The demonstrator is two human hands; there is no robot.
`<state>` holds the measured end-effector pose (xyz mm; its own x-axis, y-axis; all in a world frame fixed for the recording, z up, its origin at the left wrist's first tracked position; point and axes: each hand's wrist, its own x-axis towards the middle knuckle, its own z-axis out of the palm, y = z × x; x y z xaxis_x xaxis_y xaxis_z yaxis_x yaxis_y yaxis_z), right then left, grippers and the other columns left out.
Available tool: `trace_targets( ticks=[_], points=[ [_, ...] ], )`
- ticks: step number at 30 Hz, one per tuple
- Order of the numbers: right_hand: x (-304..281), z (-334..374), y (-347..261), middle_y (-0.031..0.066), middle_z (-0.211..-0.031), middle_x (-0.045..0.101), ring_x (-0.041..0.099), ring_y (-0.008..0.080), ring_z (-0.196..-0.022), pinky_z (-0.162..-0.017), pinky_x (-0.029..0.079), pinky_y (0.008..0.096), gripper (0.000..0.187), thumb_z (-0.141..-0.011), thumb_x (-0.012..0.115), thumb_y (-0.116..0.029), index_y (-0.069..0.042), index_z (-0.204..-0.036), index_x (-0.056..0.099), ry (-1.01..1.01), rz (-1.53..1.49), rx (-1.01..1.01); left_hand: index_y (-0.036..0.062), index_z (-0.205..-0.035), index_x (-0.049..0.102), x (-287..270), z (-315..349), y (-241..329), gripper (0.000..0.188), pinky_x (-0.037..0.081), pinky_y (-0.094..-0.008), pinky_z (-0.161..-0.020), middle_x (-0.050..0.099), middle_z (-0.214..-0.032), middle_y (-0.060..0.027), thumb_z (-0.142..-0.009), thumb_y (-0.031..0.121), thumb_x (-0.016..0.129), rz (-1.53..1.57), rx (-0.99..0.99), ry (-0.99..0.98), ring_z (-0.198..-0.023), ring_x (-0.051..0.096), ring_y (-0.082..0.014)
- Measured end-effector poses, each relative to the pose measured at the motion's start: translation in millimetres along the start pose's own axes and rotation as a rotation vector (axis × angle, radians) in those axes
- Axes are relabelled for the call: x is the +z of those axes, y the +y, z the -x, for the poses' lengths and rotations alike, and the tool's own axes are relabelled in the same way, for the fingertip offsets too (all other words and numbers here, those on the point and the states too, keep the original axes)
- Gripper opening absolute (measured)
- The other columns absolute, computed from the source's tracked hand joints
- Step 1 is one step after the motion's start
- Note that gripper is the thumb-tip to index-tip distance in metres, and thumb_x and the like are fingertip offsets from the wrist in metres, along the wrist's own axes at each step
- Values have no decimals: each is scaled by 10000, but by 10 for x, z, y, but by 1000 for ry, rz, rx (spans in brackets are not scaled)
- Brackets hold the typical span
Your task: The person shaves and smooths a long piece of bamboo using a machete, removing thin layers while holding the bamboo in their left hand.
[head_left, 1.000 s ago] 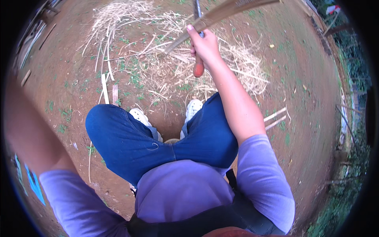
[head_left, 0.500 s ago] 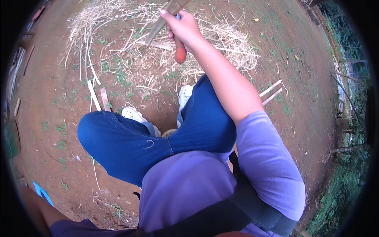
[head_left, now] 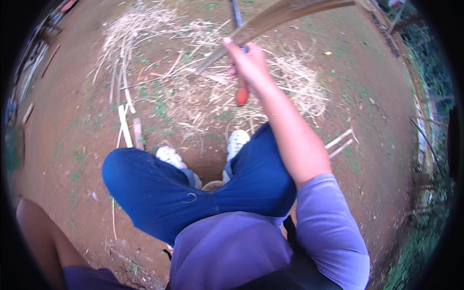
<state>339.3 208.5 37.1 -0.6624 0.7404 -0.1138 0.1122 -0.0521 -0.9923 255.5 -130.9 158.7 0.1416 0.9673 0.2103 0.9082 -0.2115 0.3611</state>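
Stretched out ahead of me, my right hand [head_left: 250, 65] is closed around two things at once. One is a knife with a wooden handle [head_left: 242, 94], red-orange at its butt; its dark narrow blade [head_left: 235, 13] points away from me. The other is a long, flat brown slat [head_left: 270, 23], perhaps split bamboo, pinched under the thumb. It crosses the knife at a slant, its far end blurred at the top right. At the lower left only my bent left arm [head_left: 41, 232] shows; its hand is out of the picture.
Pale curled shavings [head_left: 203, 96] cover the dirt in front of my white shoes [head_left: 238, 141]. Short pale strips lie by my left knee [head_left: 125, 126] and to the right of my right leg [head_left: 340, 138]. Greenery and poles line the right edge [head_left: 425, 193].
The slat and knife show more of their length now, lower and further right in the picture with my right hand. The whole view has shifted, and my left arm's bend has come into sight.
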Motion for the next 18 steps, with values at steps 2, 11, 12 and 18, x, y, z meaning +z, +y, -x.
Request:
trace_targets(
  ticks=[2, 11, 12, 18],
  points=[
    [-24, 21, 26, 14, -731, 559, 546, 89, -548, -490, 491, 256, 402, -955, 710, -410, -32, -976, 576, -3, 4, 2, 24, -1381, 448, 3, -15, -30, 722, 474, -420, -1019, 566, -1339, -178, -986, 627, 481, 12, -5, -16, -1190, 592, -277],
    [42, -43, 136, 36, -694, 619, 609, 117, -532, -465, 511, 274, 411, -936, 724, -400, 2, -992, 660, 12, -36, -28, 32, -1401, 424, 59, -30, -163, 753, 475, -427, -1018, 552, -1356, -181, -972, 647, 480, 31, -41, -15, -1195, 591, -284],
    [19, -64, 139, 40, -685, 621, 619, 121, -540, -475, 522, 278, 419, -934, 724, -406, 3, -998, 660, -3, -13, -57, 32, -1403, 421, 74, -48, -172, 756, 476, -428, -1018, 551, -1358, -182, -970, 650, 480, 30, -37, -15, -1195, 591, -285],
    [-21, -68, 86, 45, -664, 620, 620, 123, -541, -497, 536, 278, 435, -936, 716, -420, 4, -1017, 657, -25, 37, -71, 38, -1416, 406, 93, -106, -199, 778, 477, -433, -1018, 542, -1369, -184, -961, 664, 479, 29, -22, -15, -1199, 589, -290]
  ],
)
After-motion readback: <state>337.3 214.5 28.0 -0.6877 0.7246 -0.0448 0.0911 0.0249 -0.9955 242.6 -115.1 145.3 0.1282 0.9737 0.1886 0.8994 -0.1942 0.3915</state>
